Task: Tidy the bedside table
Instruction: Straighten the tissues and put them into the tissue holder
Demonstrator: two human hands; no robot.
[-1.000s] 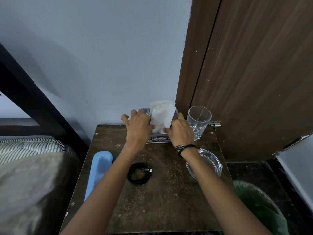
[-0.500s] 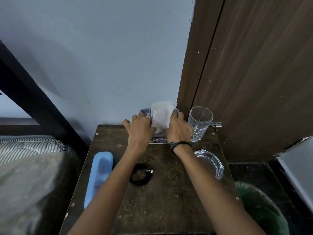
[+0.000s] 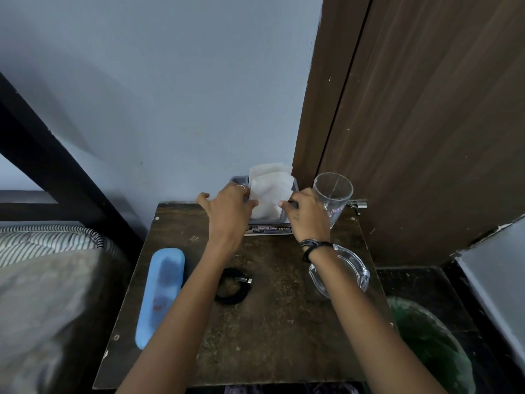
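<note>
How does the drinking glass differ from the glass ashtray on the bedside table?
The drinking glass is tall and stands upright at the back of the table, beside the tissue holder; the glass ashtray is low and wide and lies nearer the front right edge. The glass shows whole, while the right forearm crosses over part of the ashtray. Both are clear glass and look empty.

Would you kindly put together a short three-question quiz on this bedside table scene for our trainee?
1. True or false: the drinking glass lies on its side.
2. Which lies nearest the table's left edge? A) the coiled black cable B) the blue case C) the glass ashtray
3. Fill in: both hands, left hand and right hand, are at the grey holder of white ____.

Key: 1 false, it stands upright; 2 B; 3 tissues.
</note>
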